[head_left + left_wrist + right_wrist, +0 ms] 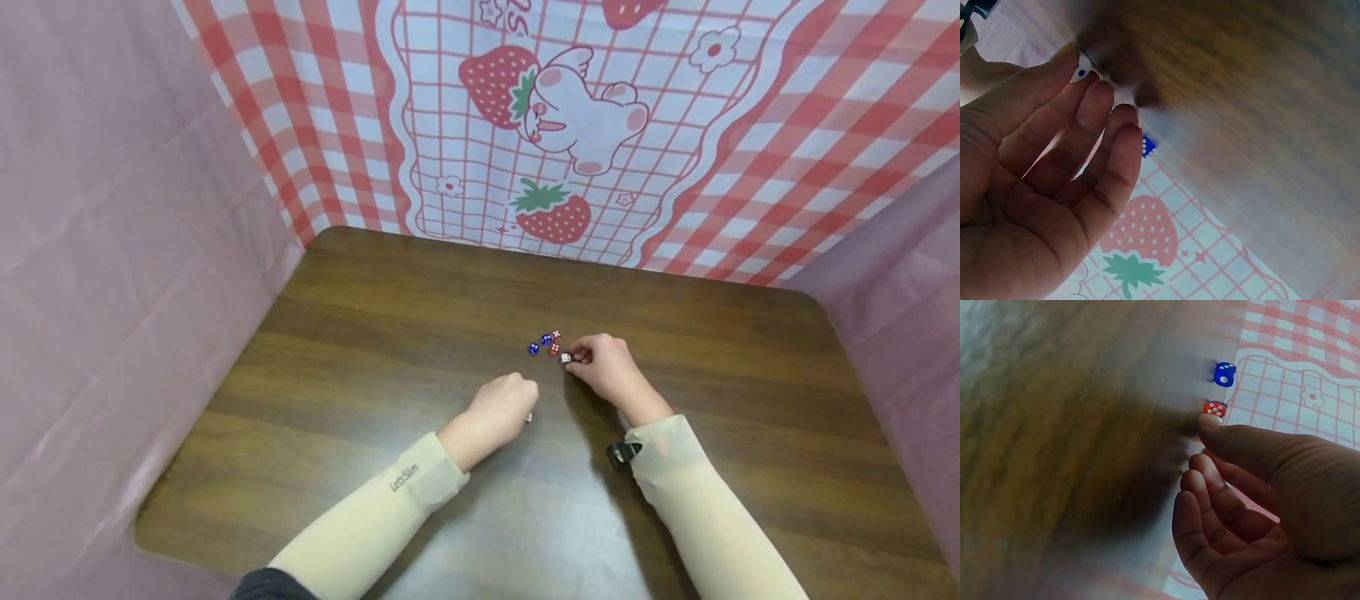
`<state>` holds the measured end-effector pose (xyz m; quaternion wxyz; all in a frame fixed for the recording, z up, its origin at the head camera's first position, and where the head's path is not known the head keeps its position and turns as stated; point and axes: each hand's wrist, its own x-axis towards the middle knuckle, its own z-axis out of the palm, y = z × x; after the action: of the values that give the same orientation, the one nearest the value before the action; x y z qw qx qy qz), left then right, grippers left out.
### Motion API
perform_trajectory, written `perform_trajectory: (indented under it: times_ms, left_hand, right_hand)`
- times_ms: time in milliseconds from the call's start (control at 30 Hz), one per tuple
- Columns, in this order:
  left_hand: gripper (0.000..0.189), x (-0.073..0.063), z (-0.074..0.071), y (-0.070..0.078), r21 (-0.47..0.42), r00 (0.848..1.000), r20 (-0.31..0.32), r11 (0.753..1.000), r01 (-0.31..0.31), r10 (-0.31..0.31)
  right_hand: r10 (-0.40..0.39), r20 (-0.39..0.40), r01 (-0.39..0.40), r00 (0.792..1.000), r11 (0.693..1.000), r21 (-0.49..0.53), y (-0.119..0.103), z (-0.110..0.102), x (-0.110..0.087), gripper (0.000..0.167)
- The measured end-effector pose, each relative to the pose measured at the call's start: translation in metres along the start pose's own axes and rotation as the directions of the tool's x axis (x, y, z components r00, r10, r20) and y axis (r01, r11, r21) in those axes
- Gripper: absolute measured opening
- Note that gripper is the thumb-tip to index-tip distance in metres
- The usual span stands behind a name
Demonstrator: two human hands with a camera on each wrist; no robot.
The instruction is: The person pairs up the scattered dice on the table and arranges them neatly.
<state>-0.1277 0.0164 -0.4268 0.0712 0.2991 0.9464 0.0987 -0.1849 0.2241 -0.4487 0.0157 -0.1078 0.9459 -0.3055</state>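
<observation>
1. Nearest you, your left hand point(497, 407) is curled, its thumb and forefinger pinching a blue-dotted white die point(1082, 70).
2. A little farther out, your right hand point(609, 367) has thumb and fingertips closed on a second white die point(566, 358), held at its left side.
3. Just left of and beyond that die sit the near red die point(553, 350) and near blue die point(533, 348); your right hand is closer to them than your left.
4. Farthest, the far blue die point(546, 339) and far red die point(557, 335); being cubes, none has a long axis.

Two white dice point(566, 358) sit pinched, pips showing.
</observation>
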Motion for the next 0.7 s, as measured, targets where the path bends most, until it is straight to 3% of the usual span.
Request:
perform_trajectory:
  times_ms: [700]
  left_hand:
    - [0.008,-0.0012,0.0016,-0.003,0.004,1.0,-0.01,1.0,-0.005,0.005]
  right_hand:
    - [-0.062,0.019,0.063,0.998,0.998,-0.025,0.0028,0.0035,0.0036,0.008]
